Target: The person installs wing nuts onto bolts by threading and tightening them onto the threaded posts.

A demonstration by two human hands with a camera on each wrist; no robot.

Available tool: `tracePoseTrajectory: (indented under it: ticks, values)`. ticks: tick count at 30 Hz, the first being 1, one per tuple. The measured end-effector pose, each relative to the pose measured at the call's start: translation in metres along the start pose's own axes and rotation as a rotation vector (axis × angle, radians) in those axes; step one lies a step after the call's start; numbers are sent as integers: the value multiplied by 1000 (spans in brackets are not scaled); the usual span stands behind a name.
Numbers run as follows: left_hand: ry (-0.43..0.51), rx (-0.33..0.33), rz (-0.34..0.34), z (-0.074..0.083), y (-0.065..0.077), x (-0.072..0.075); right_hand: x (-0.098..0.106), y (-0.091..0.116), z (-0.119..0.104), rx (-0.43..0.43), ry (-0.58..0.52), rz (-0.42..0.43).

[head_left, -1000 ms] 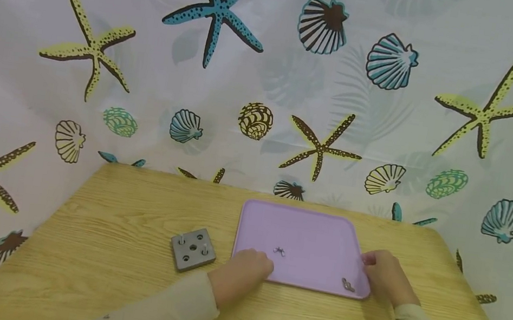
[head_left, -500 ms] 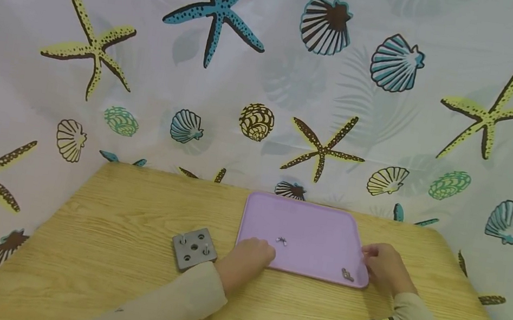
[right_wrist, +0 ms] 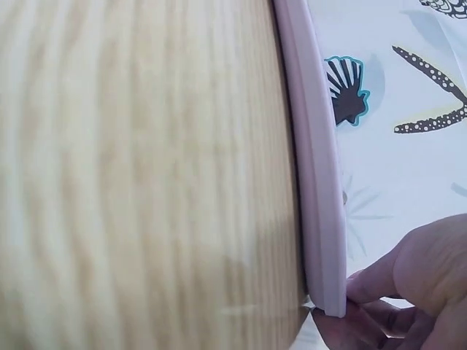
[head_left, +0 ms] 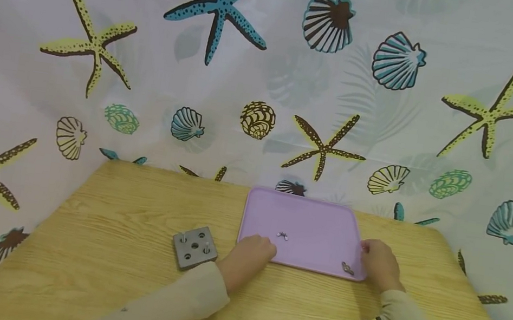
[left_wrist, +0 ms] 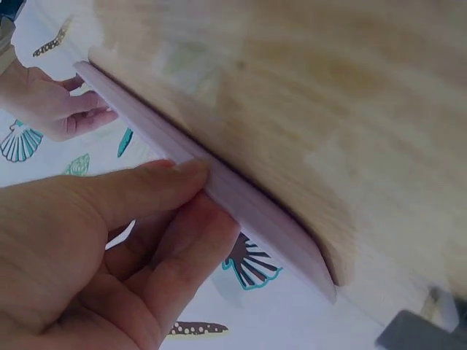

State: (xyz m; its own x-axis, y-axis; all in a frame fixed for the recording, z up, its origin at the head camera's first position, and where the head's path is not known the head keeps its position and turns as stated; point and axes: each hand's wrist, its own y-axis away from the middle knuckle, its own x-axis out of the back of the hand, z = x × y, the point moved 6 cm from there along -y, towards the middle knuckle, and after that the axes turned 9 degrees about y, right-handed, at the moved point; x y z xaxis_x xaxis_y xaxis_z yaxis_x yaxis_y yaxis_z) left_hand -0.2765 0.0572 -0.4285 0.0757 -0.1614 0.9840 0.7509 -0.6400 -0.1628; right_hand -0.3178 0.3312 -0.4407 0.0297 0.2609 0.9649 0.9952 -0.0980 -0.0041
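Wood table (head_left: 90,257); purple tray (head_left: 316,226), long axis 9-to-3 o'clock. Left hand (head_left: 250,255) pinches rim around 8, right hand (head_left: 380,265) pinches edge around 3–4.

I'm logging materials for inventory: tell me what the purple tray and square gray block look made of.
Purple tray: probably molded plastic, smooth and matte, judging by its uniform color and rounded rim.
Gray block: perhaps metal, dull; even gray and crisp edges fit, but plastic is possible.
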Motion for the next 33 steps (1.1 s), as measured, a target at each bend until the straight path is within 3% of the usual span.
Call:
tracePoseTrajectory:
  ticks: [6,10,12,14,17,20,22,27,29,33]
  values:
    - [-22,8,25,4,11,-5,-4,7,-2,11,30,59]
    - [-32,-15,-26,1,28,-2,-3,19,-9,100,39,145]
    - [50,-11,-42,-7,39,5,0,27,-13,144,-6,150]
    - [151,16,-39,-17,50,17,2,34,-14,152,-90,107]
    - [290,69,44,-39,64,41,1,43,-10,94,-270,-19]
    - [307,157,128,-66,81,55,-5,49,-2,6,-397,-127]
    - [344,253,149,-88,95,57,-7,51,1,-34,-444,-161]
    - [530,490,72,-131,131,42,-6,50,-3,10,-371,-109]
    - [602,531,26,-138,139,31,-3,48,-7,63,-286,-71]
    - [673,543,-18,-141,143,13,-1,46,-14,136,-130,-38]
